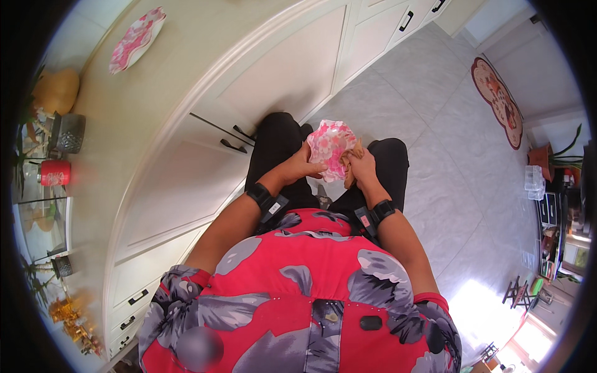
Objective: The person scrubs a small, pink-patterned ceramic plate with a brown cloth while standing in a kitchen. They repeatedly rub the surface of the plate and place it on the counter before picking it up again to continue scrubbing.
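A wavy-edged dish with pink flower print (326,142) is held up above my lap. My left hand (301,165) grips its left side, the thumb lying over the near rim. In my right hand (364,168) is a bunched brown cloth (353,156), pressed against the dish's right side. Part of the dish's inner surface is hidden by the cloth and fingers. A similar pink flowered dish (137,41) rests on the cream cabinet top (154,93), up and to the left, beyond reach of either hand's present position.
White cabinet doors with black handles (233,145) stand close on my left. Along the cabinet top are a dark planter (71,134), a red container (55,172) and golden ornaments (70,317). Grey floor tiles (447,182) spread to the right, with a patterned mat (498,102) by a door.
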`<action>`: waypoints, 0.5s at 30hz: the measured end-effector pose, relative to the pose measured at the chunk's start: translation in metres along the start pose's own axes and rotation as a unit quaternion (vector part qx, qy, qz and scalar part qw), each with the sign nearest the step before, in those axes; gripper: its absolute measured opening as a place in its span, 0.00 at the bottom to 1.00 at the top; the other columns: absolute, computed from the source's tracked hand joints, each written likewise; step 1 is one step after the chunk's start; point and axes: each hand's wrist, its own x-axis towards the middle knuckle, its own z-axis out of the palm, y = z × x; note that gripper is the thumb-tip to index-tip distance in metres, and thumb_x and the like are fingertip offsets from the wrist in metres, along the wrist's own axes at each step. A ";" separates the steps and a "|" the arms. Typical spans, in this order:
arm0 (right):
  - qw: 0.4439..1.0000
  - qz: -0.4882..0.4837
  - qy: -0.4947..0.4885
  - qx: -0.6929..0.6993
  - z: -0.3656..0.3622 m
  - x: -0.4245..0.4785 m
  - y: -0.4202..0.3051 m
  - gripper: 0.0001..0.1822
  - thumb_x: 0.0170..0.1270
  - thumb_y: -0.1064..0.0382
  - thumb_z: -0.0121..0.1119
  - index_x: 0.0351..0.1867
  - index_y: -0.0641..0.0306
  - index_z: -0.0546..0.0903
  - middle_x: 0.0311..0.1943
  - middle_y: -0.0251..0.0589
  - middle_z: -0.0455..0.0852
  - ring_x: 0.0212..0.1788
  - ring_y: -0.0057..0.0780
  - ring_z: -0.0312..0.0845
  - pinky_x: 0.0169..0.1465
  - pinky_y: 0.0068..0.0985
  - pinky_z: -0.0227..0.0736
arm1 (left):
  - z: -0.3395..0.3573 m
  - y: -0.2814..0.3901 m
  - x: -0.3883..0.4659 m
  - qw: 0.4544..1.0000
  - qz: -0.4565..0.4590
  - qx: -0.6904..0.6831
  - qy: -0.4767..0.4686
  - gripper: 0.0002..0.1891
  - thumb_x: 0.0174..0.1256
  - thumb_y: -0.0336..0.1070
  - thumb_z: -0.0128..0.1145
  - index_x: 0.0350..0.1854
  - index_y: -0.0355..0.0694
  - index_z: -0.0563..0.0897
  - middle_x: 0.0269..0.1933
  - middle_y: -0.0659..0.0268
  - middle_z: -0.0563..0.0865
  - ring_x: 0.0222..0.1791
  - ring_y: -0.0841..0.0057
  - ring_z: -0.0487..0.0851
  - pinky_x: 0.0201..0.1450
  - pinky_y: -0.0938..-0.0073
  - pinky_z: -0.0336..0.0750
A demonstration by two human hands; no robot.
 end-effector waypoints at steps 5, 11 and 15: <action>0.998 0.029 -0.052 -0.010 0.001 0.002 0.003 0.14 0.55 0.70 0.58 0.44 0.71 0.77 0.37 0.42 0.83 0.37 0.25 0.79 0.41 0.23 0.74 | -0.003 -0.004 0.003 0.999 -0.024 -0.040 0.020 0.35 0.56 0.26 0.49 0.67 0.45 0.52 0.56 0.61 0.73 0.47 0.67 0.81 0.41 0.63 0.82; 0.996 -0.061 -0.016 -0.058 -0.002 0.003 0.002 0.20 0.51 0.66 0.62 0.46 0.71 0.76 0.37 0.45 0.83 0.38 0.29 0.80 0.42 0.24 0.74 | -0.003 0.005 0.002 0.995 -0.080 -0.038 0.036 0.33 0.51 0.25 0.43 0.66 0.44 0.57 0.52 0.61 0.76 0.44 0.67 0.82 0.38 0.63 0.82; 0.996 -0.081 0.007 -0.023 -0.002 0.003 0.002 0.25 0.47 0.61 0.65 0.47 0.70 0.76 0.37 0.50 0.84 0.39 0.37 0.82 0.44 0.28 0.74 | -0.009 -0.003 0.003 0.994 -0.094 -0.042 0.032 0.32 0.51 0.26 0.43 0.64 0.43 0.60 0.50 0.61 0.77 0.43 0.67 0.83 0.38 0.64 0.82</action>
